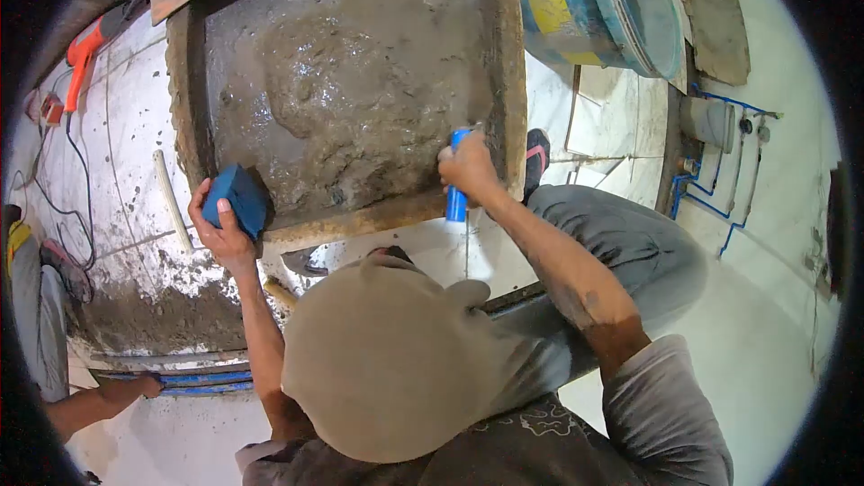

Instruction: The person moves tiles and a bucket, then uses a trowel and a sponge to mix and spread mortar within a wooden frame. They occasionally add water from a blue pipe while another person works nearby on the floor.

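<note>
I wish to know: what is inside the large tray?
Wet, lumpy, grey-brown mix lies inside the tray. It hides the bottom and anything buried. At the near left corner, the blue block in the left hand hides a little more.

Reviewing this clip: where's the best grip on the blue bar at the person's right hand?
Probably around the middle of the blue bar, coming from the person's right, as the right hand does. It is slim and straight, with its length pointing away from the body, and both ends show beyond the fist.
</note>
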Demonstrator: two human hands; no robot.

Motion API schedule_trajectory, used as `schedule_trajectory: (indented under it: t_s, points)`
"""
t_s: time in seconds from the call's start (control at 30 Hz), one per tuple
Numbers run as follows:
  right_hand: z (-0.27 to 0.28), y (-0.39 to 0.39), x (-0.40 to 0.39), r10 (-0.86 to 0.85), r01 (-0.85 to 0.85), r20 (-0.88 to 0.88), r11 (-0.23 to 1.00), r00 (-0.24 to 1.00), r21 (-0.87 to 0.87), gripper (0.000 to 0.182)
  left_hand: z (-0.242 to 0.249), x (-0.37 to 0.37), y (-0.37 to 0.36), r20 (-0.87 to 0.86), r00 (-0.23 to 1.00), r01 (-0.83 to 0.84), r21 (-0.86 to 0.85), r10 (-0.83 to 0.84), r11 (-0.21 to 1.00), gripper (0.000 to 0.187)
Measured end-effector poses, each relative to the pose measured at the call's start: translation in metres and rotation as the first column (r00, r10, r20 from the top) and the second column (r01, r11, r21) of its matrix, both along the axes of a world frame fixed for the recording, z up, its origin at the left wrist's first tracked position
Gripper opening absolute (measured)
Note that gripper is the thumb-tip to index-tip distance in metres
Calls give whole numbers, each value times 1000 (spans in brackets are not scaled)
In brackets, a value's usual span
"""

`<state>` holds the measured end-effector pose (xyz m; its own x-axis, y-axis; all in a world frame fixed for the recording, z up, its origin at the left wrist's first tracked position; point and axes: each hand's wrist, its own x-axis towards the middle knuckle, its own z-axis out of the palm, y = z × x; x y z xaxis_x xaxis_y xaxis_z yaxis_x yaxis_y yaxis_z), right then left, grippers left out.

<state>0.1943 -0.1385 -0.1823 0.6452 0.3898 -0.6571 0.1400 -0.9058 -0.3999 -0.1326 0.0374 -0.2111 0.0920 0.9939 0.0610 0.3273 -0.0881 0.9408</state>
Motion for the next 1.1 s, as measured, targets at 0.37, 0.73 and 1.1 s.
schedule_trajectory:
  t_s: [0.37, 0.73, 1.1]
  points:
    - [26, 24, -53, 126, -116, -236, 992, 963, 55, 44, -8, -3, 1, 11, 1000, 0, 9, 0, 1000, 46]
    - [102, 81, 73, 882, -824, 377, 425, 283, -374, 35, 0, -4, 0, -23, 999, -41, 10, 41, 999, 40]
    - [168, 163, 152, 993, -988, 113, 48, 32, -148, 44, -8, -7, 3, -97, 989, -104, 80, 111, 991, 44]
